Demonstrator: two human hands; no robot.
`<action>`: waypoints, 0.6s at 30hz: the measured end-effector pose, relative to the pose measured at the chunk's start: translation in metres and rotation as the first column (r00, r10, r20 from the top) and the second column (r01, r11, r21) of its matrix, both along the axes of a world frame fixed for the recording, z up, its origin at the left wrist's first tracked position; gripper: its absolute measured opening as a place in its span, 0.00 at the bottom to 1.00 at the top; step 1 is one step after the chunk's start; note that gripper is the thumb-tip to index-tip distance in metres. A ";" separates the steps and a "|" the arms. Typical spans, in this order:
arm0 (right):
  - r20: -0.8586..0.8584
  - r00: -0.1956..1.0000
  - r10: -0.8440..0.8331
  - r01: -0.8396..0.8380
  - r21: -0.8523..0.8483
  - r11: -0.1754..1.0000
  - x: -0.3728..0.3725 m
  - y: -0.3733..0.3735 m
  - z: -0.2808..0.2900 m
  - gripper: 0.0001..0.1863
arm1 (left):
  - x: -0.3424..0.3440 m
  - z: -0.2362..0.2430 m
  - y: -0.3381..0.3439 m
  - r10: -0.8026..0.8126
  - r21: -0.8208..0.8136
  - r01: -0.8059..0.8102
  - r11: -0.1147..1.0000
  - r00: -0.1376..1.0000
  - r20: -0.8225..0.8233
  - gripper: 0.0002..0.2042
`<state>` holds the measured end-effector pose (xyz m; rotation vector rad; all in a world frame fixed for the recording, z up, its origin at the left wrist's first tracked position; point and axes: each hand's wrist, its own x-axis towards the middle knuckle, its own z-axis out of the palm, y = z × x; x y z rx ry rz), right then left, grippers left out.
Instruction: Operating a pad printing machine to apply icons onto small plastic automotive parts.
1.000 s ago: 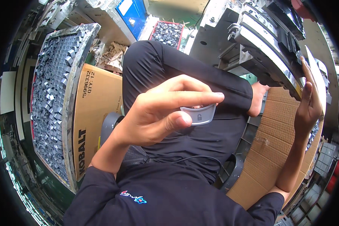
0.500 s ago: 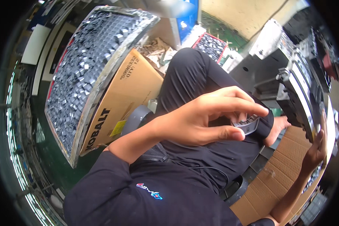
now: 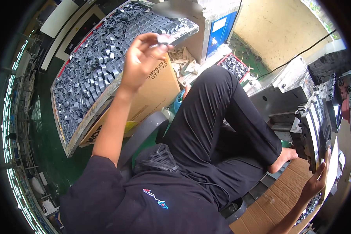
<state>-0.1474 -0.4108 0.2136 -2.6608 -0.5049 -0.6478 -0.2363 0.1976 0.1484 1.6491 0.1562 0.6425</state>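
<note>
My left hand [image 3: 142, 58] is raised over the near corner of a wide tray [image 3: 68, 150], its fingertips pinching a small grey curved part [image 3: 164, 39]. Several similar grey pieces [image 3: 105, 58] fill the tray, some in neat rows and others heaped loosely. At the right, my right hand [image 3: 316, 181] reaches up beside a black-and-silver machine fixture [image 3: 312, 132]. Its fingers are stretched out along the lower end of the fixture; where they touch is partly hidden. I see nothing held in them.
The tray rests on a cardboard box [image 3: 144, 102]. Behind my bent knee [image 3: 218, 78] lies a red-edged bin [image 3: 234, 66] of small parts. An open cardboard flap [image 3: 269, 199] spreads at the lower right. A grey chair arm [image 3: 142, 134] curves beside my left side.
My left hand has moved from above my lap up and left to the tray, still holding the grey part. The right hand stays by the fixture. The view has shifted.
</note>
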 end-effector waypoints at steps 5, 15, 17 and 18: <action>0.005 1.000 0.017 -0.018 0.014 1.000 0.001 0.007 0.001 0.24 | -0.030 -0.045 0.102 0.396 0.227 -0.364 0.903 0.911 -0.114 0.21; -0.008 1.000 0.012 -0.012 0.027 1.000 -0.001 0.012 0.001 0.24 | -0.044 -0.084 0.126 0.631 0.621 -0.406 0.670 0.752 -0.189 0.18; -0.006 1.000 0.026 -0.026 0.020 0.999 -0.001 0.013 0.002 0.24 | -0.045 -0.082 0.125 0.638 0.679 -0.398 0.617 0.758 -0.135 0.18; -0.005 1.000 0.024 -0.024 0.020 1.000 -0.002 0.014 0.003 0.24 | -0.045 -0.081 0.124 0.639 0.734 -0.388 0.558 0.765 -0.082 0.18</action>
